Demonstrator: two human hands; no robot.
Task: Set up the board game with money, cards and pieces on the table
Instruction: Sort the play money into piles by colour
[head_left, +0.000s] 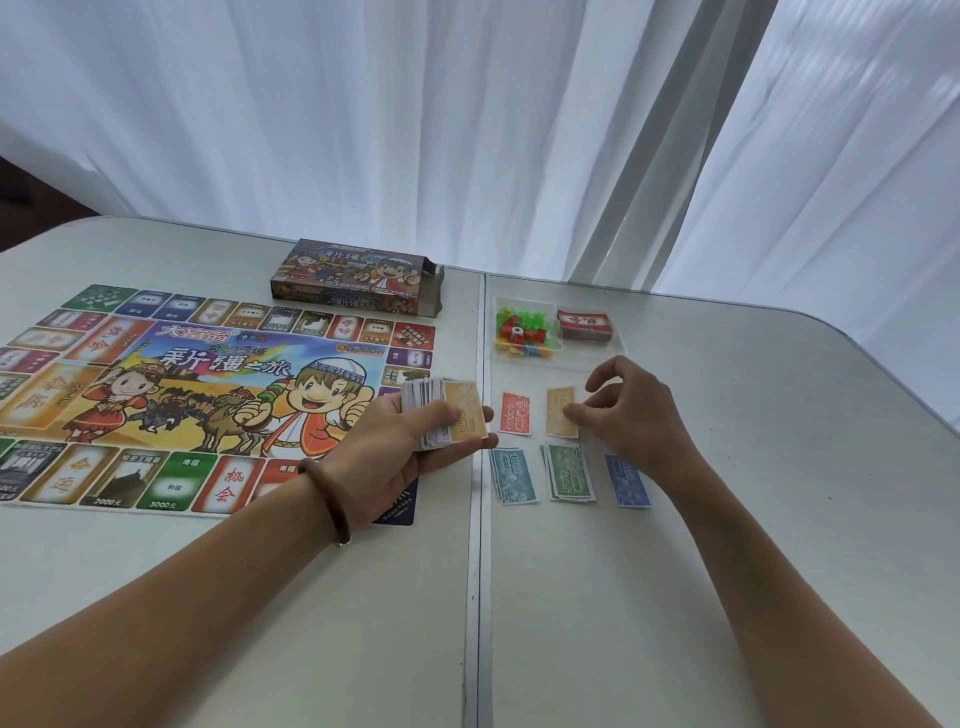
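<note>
My left hand (415, 441) grips a stack of play money (445, 413) with a tan note on top, just right of the game board (197, 395). My right hand (628, 410) hovers over a tan note (560, 413) lying on the table, its fingertips touching the note's right edge. Sorted money lies in piles around it: a red note (515, 413), teal notes (514, 475), green notes (569, 472) and blue notes (627, 480). A clear tray (550, 358) farther back holds several coloured pieces (524, 332) and a red card deck (583, 325).
The open game box (356, 278) lies behind the board. A metal seam (478, 571) splits the white table down the middle. White curtains hang behind the table, whose rounded edge curves along the right.
</note>
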